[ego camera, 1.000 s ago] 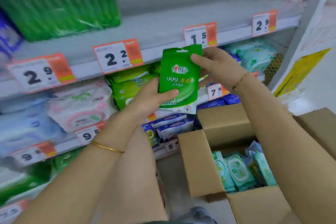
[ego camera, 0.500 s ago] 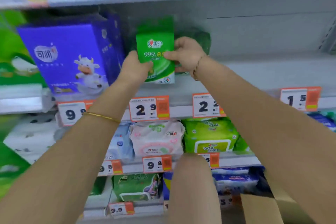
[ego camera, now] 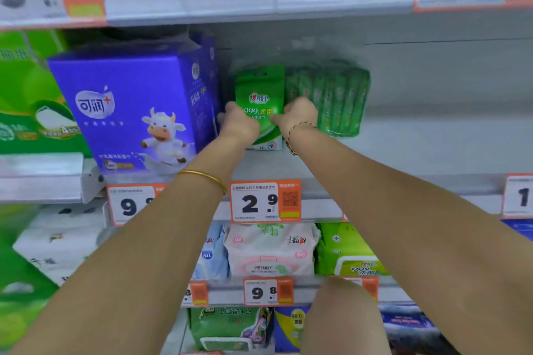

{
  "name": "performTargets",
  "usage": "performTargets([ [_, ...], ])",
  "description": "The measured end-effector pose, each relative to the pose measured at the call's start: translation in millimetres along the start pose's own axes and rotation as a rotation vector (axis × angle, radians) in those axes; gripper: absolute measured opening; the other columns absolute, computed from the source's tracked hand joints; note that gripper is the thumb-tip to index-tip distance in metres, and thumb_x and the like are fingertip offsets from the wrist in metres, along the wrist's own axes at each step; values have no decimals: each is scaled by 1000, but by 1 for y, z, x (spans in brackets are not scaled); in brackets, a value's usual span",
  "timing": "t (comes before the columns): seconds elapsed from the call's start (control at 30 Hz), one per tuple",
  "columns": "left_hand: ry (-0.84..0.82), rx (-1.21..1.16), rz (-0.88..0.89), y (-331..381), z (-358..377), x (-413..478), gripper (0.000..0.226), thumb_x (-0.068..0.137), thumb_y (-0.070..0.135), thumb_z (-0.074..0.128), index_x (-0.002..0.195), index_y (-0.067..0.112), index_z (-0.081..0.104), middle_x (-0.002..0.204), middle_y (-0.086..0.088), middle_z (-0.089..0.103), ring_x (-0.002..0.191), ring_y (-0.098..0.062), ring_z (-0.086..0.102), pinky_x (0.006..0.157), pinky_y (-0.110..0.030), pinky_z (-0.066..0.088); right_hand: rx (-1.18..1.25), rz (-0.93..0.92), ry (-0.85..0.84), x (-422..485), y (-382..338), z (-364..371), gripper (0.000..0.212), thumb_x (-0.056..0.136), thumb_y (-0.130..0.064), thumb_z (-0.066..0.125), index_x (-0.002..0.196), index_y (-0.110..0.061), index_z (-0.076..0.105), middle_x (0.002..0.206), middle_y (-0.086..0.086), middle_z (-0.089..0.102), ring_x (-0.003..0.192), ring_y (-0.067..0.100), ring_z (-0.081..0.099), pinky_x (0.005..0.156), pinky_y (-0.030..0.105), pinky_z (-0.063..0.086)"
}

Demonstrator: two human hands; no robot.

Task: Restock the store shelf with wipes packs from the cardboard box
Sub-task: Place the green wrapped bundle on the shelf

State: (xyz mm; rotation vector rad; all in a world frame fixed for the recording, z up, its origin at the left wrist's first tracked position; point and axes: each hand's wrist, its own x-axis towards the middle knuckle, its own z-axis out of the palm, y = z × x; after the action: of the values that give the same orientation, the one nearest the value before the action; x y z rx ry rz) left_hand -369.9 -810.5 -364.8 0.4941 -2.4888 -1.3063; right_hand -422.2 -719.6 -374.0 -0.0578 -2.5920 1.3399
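Observation:
A small green wipes pack [ego camera: 259, 95] stands upright on the grey shelf [ego camera: 403, 153], deep between a purple box and a row of like green packs [ego camera: 334, 98]. My left hand [ego camera: 239, 121] grips its left edge. My right hand [ego camera: 298, 114] pinches its right edge, thumb across the front. Both arms reach far in over the shelf lip. The cardboard box is out of view.
A purple cow-printed box [ego camera: 138, 112] stands left of the pack, with green cartons [ego camera: 26, 95] further left. Price tags [ego camera: 265, 200] line the shelf edge. Lower shelves hold pink [ego camera: 268, 251], blue and green wipes packs. Bare shelf lies to the right.
The view rose from the cardboard box to the upper shelf. Both hands carried the green pack up and pushed it further back onto the shelf beside the row of green packs.

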Motion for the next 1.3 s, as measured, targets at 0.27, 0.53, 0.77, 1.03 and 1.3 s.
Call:
performTargets([
  [0.27, 13, -8, -12, -1, 3, -2, 46, 89, -2, 45, 133, -2, 32, 138, -20, 38, 126, -32, 42, 102, -37, 39, -57, 39, 8, 5, -3, 6, 53, 86, -26, 67, 57, -15, 25, 57, 2, 31, 48, 13, 29, 43, 24, 21],
  [0.53, -15, 16, 66, 4, -4, -44, 61, 87, 4, 53, 141, 2, 25, 140, -18, 34, 127, -35, 40, 106, -46, 38, 29, -13, 24, -14, -1, -15, 34, 83, -22, 71, 71, -9, 41, 70, 1, 44, 83, 19, 49, 63, 27, 44],
  [0.77, -142, -125, 555, 23, 31, -162, 65, 88, -5, 44, 147, 7, 20, 148, -10, 29, 136, -16, 31, 113, -21, 24, 398, -207, 43, -137, 63, -129, 19, 83, 3, 61, 85, -15, 55, 78, 5, 57, 62, 15, 62, 56, 35, 59],
  [1.03, -973, 57, 468, -15, 206, -299, 51, 90, 3, 47, 139, 8, 36, 140, -12, 44, 129, -24, 44, 106, -31, 37, -26, 374, -169, -245, 305, -229, 18, 87, 1, 58, 81, -16, 56, 77, 8, 61, 52, 12, 60, 50, 29, 54],
  [1.3, -1423, 548, 445, -68, 335, -350, 42, 95, 8, 43, 137, 9, 43, 132, -9, 51, 119, -22, 51, 99, -31, 41, -362, 903, -289, -288, 504, -236, 28, 87, -3, 53, 113, -2, 61, 97, 11, 62, 87, 25, 61, 80, 34, 51],
])
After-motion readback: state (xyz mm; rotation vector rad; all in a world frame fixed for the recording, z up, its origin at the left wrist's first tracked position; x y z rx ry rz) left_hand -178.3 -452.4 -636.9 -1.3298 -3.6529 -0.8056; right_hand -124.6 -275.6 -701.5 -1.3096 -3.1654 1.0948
